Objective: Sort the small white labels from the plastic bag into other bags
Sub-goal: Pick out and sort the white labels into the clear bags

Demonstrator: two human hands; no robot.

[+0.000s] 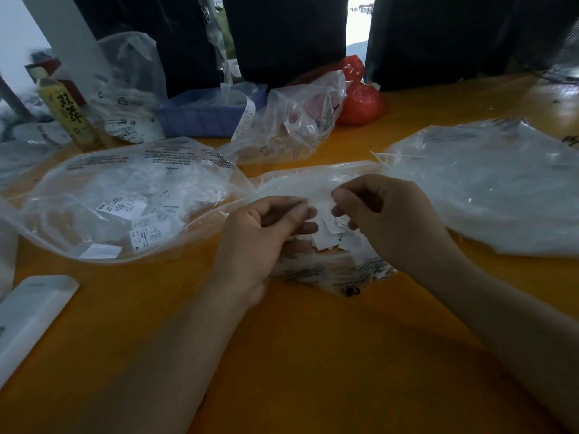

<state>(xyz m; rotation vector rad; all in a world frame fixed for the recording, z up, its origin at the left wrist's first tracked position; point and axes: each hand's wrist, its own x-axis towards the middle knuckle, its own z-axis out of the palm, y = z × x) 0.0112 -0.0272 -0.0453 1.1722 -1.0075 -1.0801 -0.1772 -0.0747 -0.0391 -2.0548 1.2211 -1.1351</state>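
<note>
Your left hand (266,233) and right hand (385,214) have curled fingers pinching thin, light, bendy labels (332,230); pinch one edge softly.

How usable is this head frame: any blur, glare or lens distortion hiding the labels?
Head view: dim and soft throughout; left hand and right hand slightly motion-blurred; glare on the right bag; wide-angle bending at the edges; print on labels unreadable; window overexposed.
</note>
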